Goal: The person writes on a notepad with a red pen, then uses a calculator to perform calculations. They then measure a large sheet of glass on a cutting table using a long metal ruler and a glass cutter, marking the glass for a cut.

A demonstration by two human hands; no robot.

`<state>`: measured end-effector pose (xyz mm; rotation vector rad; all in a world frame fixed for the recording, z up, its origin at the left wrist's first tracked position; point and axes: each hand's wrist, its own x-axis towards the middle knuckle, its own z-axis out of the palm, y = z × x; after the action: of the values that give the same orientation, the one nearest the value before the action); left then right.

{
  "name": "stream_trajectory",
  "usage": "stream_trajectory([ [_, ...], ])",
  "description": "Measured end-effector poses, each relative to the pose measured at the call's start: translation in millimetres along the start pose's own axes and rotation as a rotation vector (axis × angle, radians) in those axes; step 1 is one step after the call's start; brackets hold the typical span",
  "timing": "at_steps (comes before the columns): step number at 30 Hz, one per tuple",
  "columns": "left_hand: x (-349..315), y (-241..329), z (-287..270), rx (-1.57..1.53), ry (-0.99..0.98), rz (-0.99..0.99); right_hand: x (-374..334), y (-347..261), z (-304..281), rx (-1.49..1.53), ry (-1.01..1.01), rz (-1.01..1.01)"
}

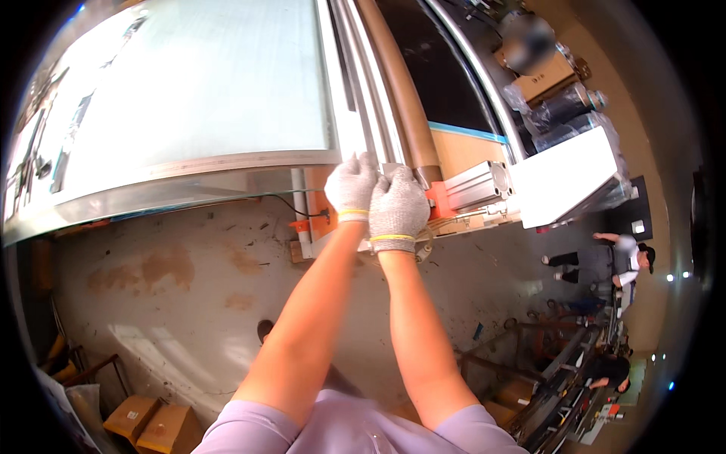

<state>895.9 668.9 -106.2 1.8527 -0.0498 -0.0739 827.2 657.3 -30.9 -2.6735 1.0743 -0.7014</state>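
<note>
Head view: both gloved hands meet at the near end of the machine's rollers (376, 91). The left hand (350, 188) curls closed over the roller ends; the right hand (398, 206) closes on a small pale piece (392, 168) beside the brown tube (401, 98). The work looks mid-step: the piece is still in hand, not let go. Cardboard boxes (155, 424) sit on the floor below.

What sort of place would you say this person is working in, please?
Most likely a factory floor: gloved hands work at a large machine with metal rollers and a brown roll core, above a stained concrete floor with cardboard boxes.
</note>
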Motion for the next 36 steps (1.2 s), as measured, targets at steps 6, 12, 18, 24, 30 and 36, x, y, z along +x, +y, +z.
stream_trajectory([
  [6, -3, -36, -22, -0.174, -0.253, 0.140, 3, 3, -7, 0.000, 0.126, -0.094],
  [12, -118, -308, -286, 0.820, -0.817, -0.134, -9, -11, 0, 0.157, 0.054, -0.125],
  [18, -369, -348, -646, 0.898, -0.127, -1.328, -39, -19, 1, 0.235, 0.502, -0.420],
  [24, -493, -320, -716, 0.977, 0.135, -1.433, -186, -160, 86, 0.514, -0.279, -0.571],
  [30, -442, -352, -693, 0.780, 0.195, -1.256, -268, -336, 131, 0.559, -0.496, -0.670],
  [36, -323, -408, -829, 0.603, 0.422, -1.163, -297, -546, 148, 0.723, -0.531, -0.812],
])
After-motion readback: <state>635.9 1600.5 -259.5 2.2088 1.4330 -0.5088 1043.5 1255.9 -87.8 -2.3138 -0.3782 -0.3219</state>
